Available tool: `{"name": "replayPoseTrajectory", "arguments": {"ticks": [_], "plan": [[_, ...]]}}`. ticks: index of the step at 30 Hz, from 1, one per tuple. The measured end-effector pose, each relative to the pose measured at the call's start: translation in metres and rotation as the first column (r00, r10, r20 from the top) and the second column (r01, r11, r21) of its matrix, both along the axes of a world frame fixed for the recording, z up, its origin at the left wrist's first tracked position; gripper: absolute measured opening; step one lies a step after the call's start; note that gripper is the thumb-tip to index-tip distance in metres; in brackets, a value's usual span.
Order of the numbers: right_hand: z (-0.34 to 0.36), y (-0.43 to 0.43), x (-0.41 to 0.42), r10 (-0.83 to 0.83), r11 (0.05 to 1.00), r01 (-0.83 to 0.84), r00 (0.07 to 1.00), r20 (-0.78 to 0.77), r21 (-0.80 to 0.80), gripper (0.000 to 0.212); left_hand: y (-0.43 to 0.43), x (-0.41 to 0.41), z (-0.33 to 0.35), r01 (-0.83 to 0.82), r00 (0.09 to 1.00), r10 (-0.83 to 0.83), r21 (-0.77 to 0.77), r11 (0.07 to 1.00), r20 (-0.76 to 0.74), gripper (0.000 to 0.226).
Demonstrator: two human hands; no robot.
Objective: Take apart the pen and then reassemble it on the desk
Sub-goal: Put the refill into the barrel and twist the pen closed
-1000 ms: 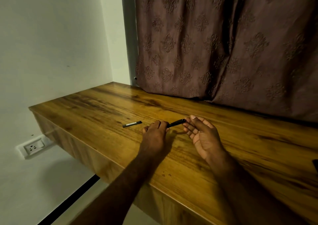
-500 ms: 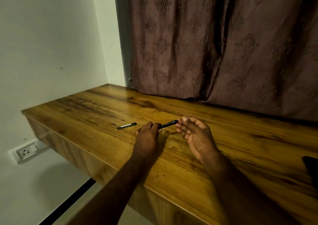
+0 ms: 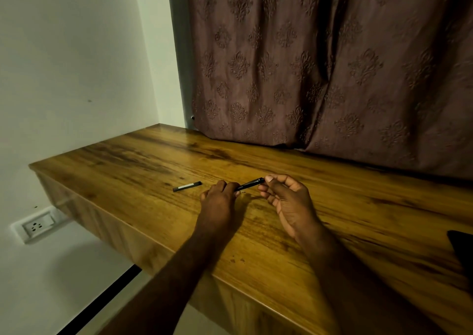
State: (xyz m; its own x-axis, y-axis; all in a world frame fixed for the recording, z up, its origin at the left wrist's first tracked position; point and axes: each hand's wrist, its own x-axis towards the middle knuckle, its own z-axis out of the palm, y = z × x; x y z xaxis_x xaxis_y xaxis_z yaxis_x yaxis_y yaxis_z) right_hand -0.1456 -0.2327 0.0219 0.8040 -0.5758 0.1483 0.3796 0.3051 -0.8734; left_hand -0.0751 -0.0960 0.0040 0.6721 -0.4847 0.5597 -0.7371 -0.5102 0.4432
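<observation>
Detached pen piece (image 3: 187, 186) is lying on the desk (image 3: 128, 171) | left hand (image 3: 218, 201) is gripping the black pen barrel (image 3: 249, 184) just above the desk | right hand (image 3: 286, 199) is pinching its far end | probably handling light, stiff, slippery; gripping both ends.

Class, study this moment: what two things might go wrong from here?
The slim black pen barrel is gripped only at its ends by the left hand and right hand; a hard twist might make it slip.
The short black pen piece with a pale strip lies loose on the wooden desk and could roll away.
</observation>
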Motion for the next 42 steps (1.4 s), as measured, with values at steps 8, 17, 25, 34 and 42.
{"name": "replayPoseTrajectory", "arguments": {"ticks": [8, 17, 25, 34, 42], "plan": [[-0.001, -0.001, -0.001, 0.003, 0.999, -0.005, 0.999, -0.049, -0.035, 0.010, 0.000, 0.004, -0.003, 0.003, 1.000, -0.002, 0.047, 0.999, -0.008, 0.075], [-0.003, 0.000, 0.002, -0.027, 0.975, 0.006, 0.996, -0.089, -0.222, 0.014, -0.006, 0.014, -0.014, 0.044, 0.999, -0.044, -0.013, 0.999, 0.017, 0.025], [-0.005, 0.001, 0.003, -0.072, 0.895, -0.010, 0.983, -0.166, -0.445, 0.026, -0.002, 0.008, -0.009, 0.163, 0.987, -0.163, -0.071, 0.984, 0.004, 0.055], [-0.011, 0.004, 0.005, -0.126, 0.812, -0.028, 0.967, -0.222, -0.583, 0.022, -0.001, 0.010, -0.013, 0.197, 0.980, -0.197, -0.090, 0.976, 0.009, 0.031], [-0.023, -0.005, 0.013, -0.290, 0.764, 0.037, 0.912, -0.291, -0.644, 0.008, 0.042, 0.033, -0.008, 0.042, 0.993, -0.046, -0.042, 0.998, -0.107, 0.012]]}}
